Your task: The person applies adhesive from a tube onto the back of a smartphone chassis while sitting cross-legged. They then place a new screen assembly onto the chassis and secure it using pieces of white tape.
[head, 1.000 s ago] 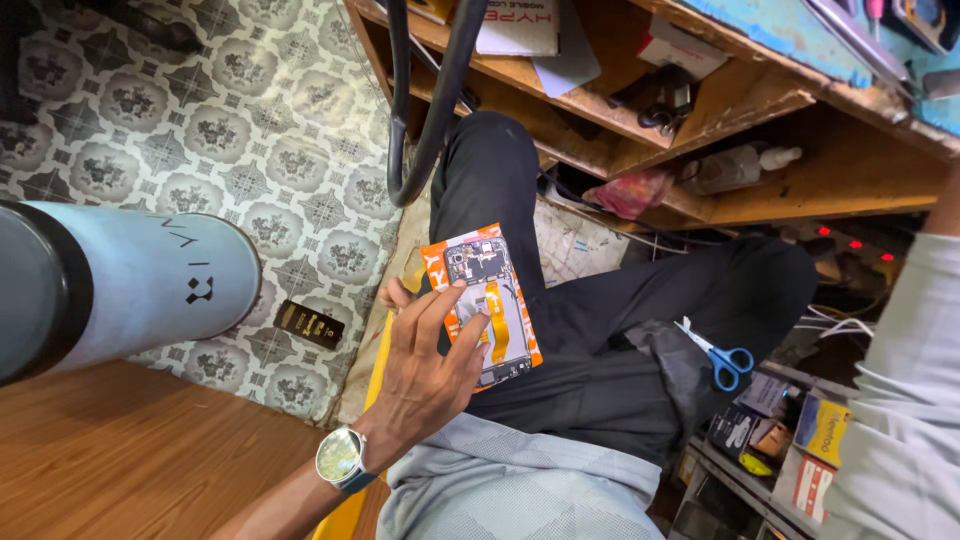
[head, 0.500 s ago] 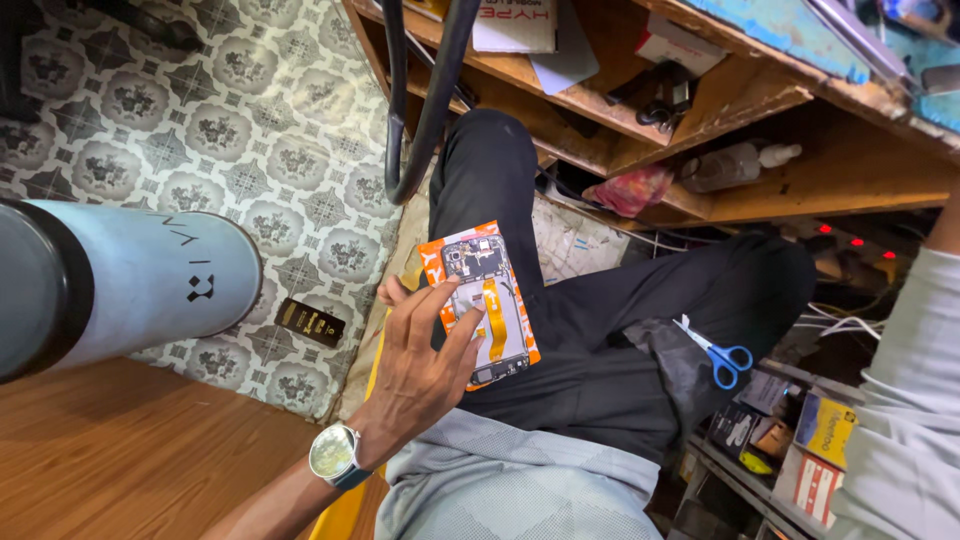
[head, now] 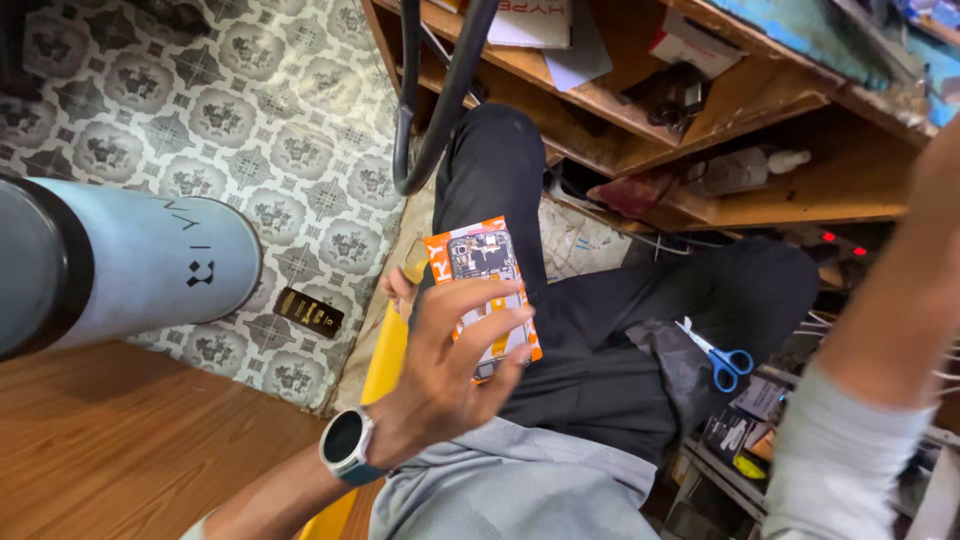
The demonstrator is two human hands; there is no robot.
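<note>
My left hand (head: 450, 360) holds an opened phone (head: 482, 262) with an orange frame, its inner boards and parts showing. The fingers wrap over the phone's lower half, above my lap in black trousers (head: 600, 330). On that wrist sits a dark round watch (head: 345, 445). My right forearm in a grey sleeve (head: 860, 440) reaches up along the right edge, and its hand is out of the frame.
A big pale blue cylinder (head: 150, 265) lies at the left over a wooden tabletop (head: 120, 440). A black cable loop (head: 440, 110) hangs above my knee. Blue-handled scissors (head: 722, 357) lie at my right thigh. Cluttered wooden shelves (head: 760, 110) stand ahead, and a small black item (head: 308, 312) lies on the patterned floor.
My left hand has turned the phone slightly and the fingers now spread further over its face. My right forearm has risen further into view at the right.
</note>
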